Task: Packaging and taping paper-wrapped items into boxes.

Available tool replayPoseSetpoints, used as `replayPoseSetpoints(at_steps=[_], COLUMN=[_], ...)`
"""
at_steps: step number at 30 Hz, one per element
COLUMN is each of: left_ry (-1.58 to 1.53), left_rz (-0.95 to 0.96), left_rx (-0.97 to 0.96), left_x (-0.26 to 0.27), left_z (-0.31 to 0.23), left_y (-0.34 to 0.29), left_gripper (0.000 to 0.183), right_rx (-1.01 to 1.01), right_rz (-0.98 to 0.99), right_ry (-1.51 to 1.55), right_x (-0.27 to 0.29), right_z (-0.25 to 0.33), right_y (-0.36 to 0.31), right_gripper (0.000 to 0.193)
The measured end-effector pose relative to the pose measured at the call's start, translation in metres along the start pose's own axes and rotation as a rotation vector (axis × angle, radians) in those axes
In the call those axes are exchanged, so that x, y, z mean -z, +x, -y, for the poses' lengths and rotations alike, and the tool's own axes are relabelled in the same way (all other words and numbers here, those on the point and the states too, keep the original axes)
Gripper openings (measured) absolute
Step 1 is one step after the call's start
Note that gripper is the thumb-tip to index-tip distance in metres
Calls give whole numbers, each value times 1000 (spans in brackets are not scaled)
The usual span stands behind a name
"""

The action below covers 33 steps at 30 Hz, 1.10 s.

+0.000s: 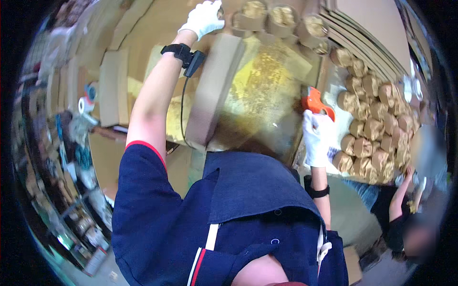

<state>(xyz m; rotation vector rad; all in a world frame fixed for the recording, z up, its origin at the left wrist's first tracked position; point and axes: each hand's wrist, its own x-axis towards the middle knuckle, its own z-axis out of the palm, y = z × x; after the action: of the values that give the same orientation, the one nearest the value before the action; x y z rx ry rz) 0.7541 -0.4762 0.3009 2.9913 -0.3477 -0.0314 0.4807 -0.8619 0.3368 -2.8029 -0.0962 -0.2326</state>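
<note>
My right hand, in a white glove, grips an orange tape dispenser above the right edge of the worn yellow tabletop. Stretched out to the far side, my left hand wears a white glove too. Its fingers curl round a small, dark, roundish thing, too blurred to name. Below that hand a long cardboard carton lies across the table. Several round brown-paper bundles stand just right of my left hand.
Many similar brown-paper bundles crowd the surface at right. Behind them lean stacked cardboard sheets. More cardboard and a tape roll are at left. Another person's arm shows at lower right, beside the bundles.
</note>
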Motion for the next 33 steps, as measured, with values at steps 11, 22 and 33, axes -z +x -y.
replayPoseSetpoints(at_steps=[11, 22, 33], left_ry=[-159, -89, -349], left_rz=[-83, 236, 4], left_rx=[124, 457, 341], left_x=[28, 9, 57], left_z=[5, -95, -198], left_y=[-195, -311, -291], left_gripper=[50, 82, 56], right_rx=[-300, 30, 320], right_rz=[-113, 115, 484], right_ry=[4, -274, -276], right_x=[32, 124, 121], right_z=[-72, -226, -248], right_y=[-55, -45, -31], right_gripper=[26, 29, 49])
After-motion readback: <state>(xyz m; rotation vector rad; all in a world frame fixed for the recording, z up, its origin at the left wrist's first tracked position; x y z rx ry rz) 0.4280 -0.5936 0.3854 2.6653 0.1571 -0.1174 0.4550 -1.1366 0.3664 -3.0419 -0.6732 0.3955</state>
